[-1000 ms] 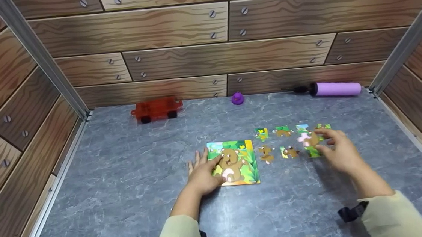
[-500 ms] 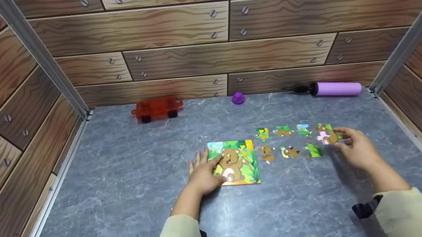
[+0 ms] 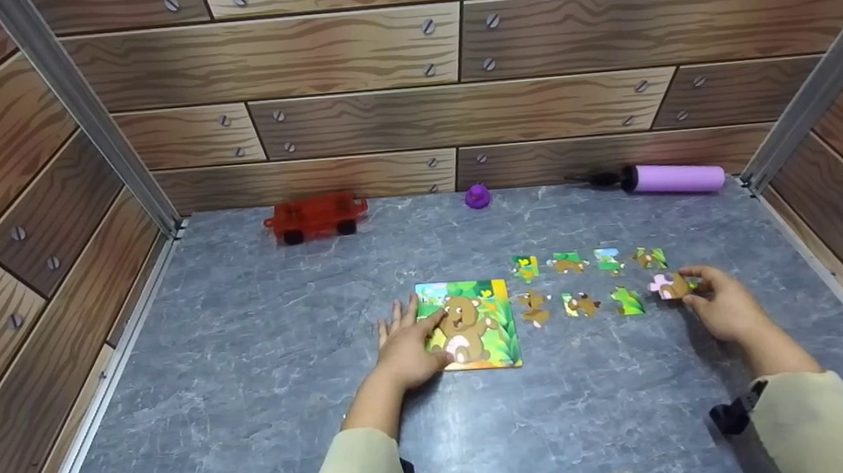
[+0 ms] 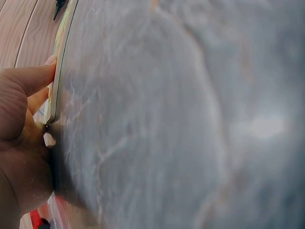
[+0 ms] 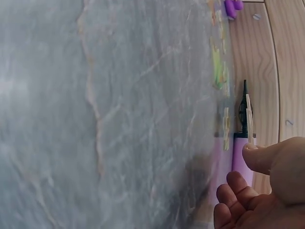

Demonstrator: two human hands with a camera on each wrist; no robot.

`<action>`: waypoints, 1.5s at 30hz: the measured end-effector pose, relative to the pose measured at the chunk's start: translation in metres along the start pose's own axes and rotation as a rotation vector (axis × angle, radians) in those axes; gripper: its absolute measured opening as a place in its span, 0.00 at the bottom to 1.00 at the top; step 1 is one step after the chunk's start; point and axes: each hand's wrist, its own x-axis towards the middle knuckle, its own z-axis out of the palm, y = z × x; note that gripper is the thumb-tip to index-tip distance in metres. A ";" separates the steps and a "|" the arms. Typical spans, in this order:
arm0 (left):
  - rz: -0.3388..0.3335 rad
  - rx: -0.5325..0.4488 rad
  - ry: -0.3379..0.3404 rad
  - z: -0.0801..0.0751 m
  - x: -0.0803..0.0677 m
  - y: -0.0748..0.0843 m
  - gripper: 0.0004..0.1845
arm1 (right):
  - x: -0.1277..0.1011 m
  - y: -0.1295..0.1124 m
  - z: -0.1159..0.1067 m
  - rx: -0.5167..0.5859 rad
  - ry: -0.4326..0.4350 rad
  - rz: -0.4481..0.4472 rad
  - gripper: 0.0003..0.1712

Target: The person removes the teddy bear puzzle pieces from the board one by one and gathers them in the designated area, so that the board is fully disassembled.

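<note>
My left hand [image 3: 410, 352] lies at the left side of a square bear puzzle board [image 3: 474, 330], fingers stretched, thumb and index finger resting on its picture. In the left wrist view the thumb touches the board's edge [image 4: 58, 81]. My right hand [image 3: 728, 308] pinches a brown and pink puzzle piece [image 3: 670, 286] between thumb and fingers, just above the table. The right wrist view shows this piece edge-on as a thin strip [image 5: 249, 119] at the thumb. Left of it are a green puzzle piece [image 3: 627, 301] and a brown bear-face piece [image 3: 581, 304].
More loose pieces lie in two rows right of the board, among them a corner piece with yellow [image 3: 525, 266]. Along the back wall stand a red toy wagon [image 3: 317, 217], a purple rubber duck [image 3: 477, 196] and a lilac hand pump [image 3: 673, 177].
My right hand has carried the brown and pink piece rightward, then slightly nearer, to the right end of the lower row. The left hand and board have stayed in place.
</note>
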 end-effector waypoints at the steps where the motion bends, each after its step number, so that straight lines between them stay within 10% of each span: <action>1: 0.002 0.001 0.002 0.000 0.000 0.000 0.39 | 0.000 0.001 0.000 -0.003 -0.011 0.010 0.26; 30: 0.000 0.004 0.007 -0.001 -0.002 0.002 0.39 | 0.006 0.015 0.011 -0.030 -0.065 0.077 0.28; 45: -0.002 0.006 0.007 -0.001 -0.002 0.001 0.39 | -0.003 -0.016 0.025 0.007 0.140 0.017 0.28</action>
